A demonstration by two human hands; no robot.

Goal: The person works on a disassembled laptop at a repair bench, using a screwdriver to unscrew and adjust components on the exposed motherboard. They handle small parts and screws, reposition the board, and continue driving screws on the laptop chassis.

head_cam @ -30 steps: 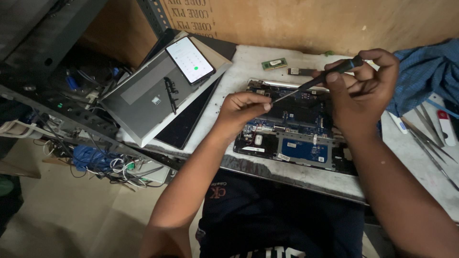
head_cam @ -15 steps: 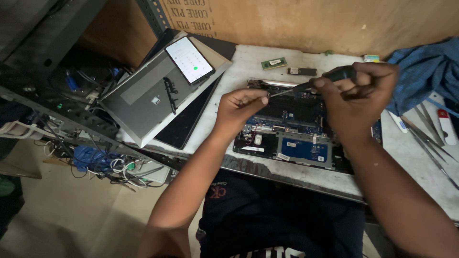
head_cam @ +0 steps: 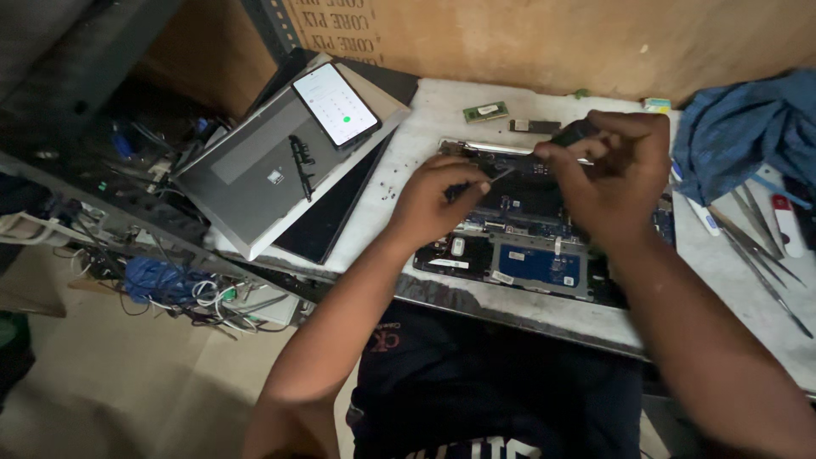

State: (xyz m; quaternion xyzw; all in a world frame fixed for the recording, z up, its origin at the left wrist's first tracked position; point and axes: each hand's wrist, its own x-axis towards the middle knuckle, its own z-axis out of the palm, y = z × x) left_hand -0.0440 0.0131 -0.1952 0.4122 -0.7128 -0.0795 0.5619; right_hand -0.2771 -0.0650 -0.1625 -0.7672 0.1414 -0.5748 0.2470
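Since the earlier frames, the screwdriver (head_cam: 544, 157) has been lowered from a raised slant to lie nearly level over the opened laptop (head_cam: 527, 229), and the right hand (head_cam: 608, 178) has been brought down with it. The dark handle is pinched in the right hand, while the thin shaft is steadied near its tip between the pressed-together fingers of the left hand (head_cam: 438, 200).

The laptop lies on the bench (head_cam: 425, 127) with its bottom cover already removed, so that board and battery are exposed; the tool tip is held at the upper middle of the board. How many screws are out cannot be told.

A closed grey laptop (head_cam: 255, 183) is stacked at the left with a lit phone (head_cam: 336, 104) on it. Loose memory modules (head_cam: 486, 111) lie behind, tweezers (head_cam: 756, 246) and a blue cloth (head_cam: 748, 136) at the right. Nothing blocks the board.
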